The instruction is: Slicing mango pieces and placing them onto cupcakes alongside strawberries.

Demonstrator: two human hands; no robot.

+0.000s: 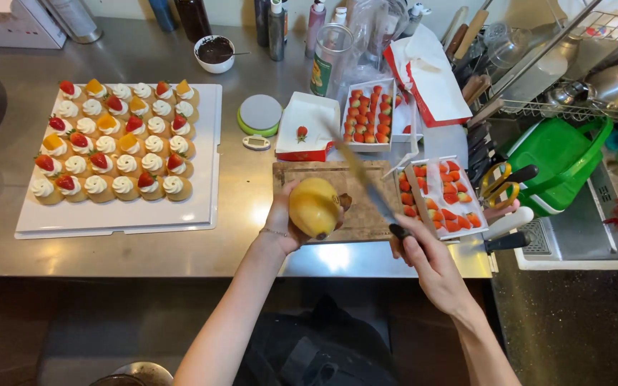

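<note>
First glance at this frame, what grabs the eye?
The white tray of cream-topped pastries, crowned with strawberry and orange fruit pieces, fills the left of the steel counter. At centre, the left hand holds a yellow mango above a wooden cutting board, while the right hand holds a knife over it. Boxes of cut strawberries sit behind and to the right.

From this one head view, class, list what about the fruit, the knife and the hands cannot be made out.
Head view only:
- Mango: its far side, hidden by the left hand cupping it.
- Knife: blade blurred, so its edge is unclear; handle covered by the right hand.
- Cutting board: middle hidden behind mango and blade.
</note>
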